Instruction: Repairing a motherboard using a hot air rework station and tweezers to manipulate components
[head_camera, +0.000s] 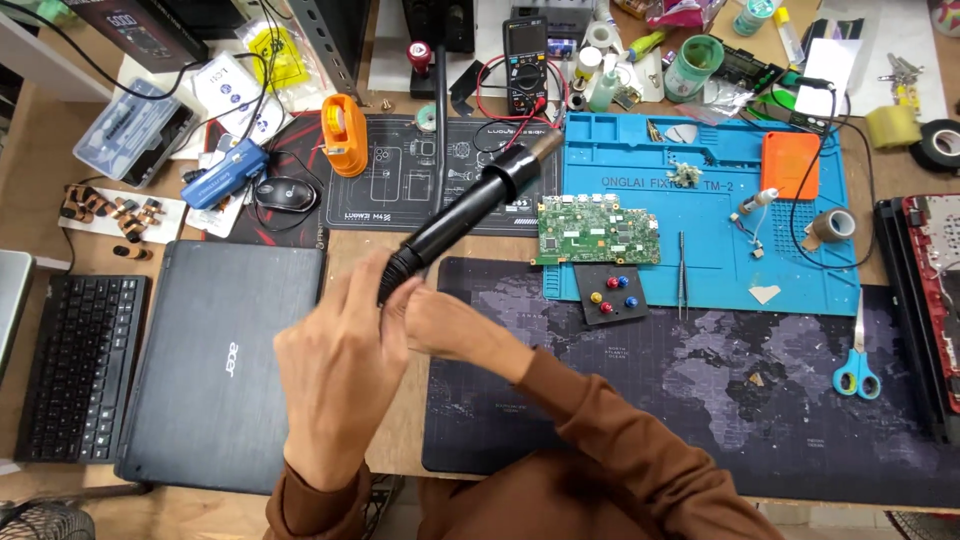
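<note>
Both hands (340, 370) (450, 325) clasp the black hot-air wand (470, 205) — grip closed (fingertips hidden); base obscured.

Wooden work surface (395, 440), brown, fills most of the view. Lighting is even, without hard shadows. A strip of pale floor (860, 518) shows along the bottom edge. Walls and windows are out of view.

Black hot air gun (470, 213) is hovering over a green circuit board (598, 230), which is lying on a bright blue mat (700, 270); the scissors (857, 365) are showing blue handles.
</note>
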